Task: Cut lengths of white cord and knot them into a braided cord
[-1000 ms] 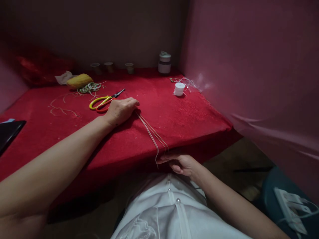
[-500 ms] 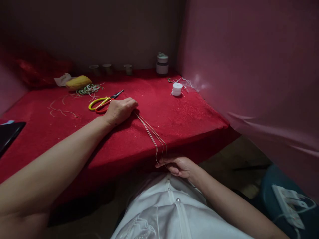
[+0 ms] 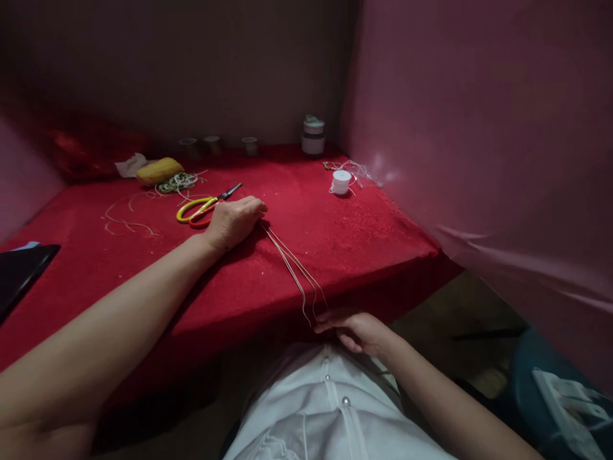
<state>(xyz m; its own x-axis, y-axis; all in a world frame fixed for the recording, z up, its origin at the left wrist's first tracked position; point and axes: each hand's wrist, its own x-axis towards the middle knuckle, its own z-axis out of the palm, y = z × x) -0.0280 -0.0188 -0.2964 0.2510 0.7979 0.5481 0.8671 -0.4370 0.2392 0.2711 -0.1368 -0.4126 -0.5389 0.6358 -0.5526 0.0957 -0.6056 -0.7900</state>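
Observation:
Several thin beige cords (image 3: 290,257) run from my left hand (image 3: 238,220) across the red cloth and droop over the table's front edge. That hand rests on the cloth, closed around their upper ends. Low at the edge, my right hand (image 3: 353,329) has its fingers stretched toward the loose cord ends, the others slightly bent. The ends hang by its fingertips; whether they touch is hard to see. Beside my left wrist lie scissors (image 3: 197,209) with yellow and red handles, partly covered by the hand.
A white thread spool (image 3: 341,183) stands at the right, near clear tangled thread (image 3: 357,171). Behind are a lidded jar (image 3: 313,137) and several dim small cups (image 3: 249,146). At left lie a yellow bundle (image 3: 159,172), tangled cords (image 3: 179,183) and a black object (image 3: 26,271).
The view has tilted a little, so everything sits lower in the picture. My right hand has shifted slightly to the right along the cord ends. My left hand keeps its hold.

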